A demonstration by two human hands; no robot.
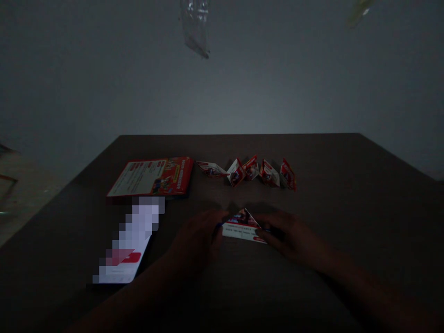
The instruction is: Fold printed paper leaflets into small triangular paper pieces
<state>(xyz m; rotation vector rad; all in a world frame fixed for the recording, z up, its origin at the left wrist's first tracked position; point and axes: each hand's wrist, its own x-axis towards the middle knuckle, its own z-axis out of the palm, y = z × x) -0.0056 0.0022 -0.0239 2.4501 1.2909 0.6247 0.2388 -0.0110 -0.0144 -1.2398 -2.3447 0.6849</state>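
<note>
A folded piece of printed paper (243, 227), white with red print and a dark picture near its pointed top, is between my two hands just above the table. My left hand (199, 233) grips its left end, fingers closed round it. At the right end, my right hand (293, 236) pinches the same paper between thumb and fingers. Beyond my hands stand several folded red-and-white paper pieces in a loose row, among them a flat one (211, 169) on the left and a narrow upright one (287, 175) on the right. Dim light hides finger detail.
A red printed booklet or box (138, 178) lies at the left of the dark table (329, 157). In front of it rests a lit phone (128, 259), its screen partly blurred out. Behind the table is a pale wall (277, 83), with a clear plastic bag (196, 27) hanging above.
</note>
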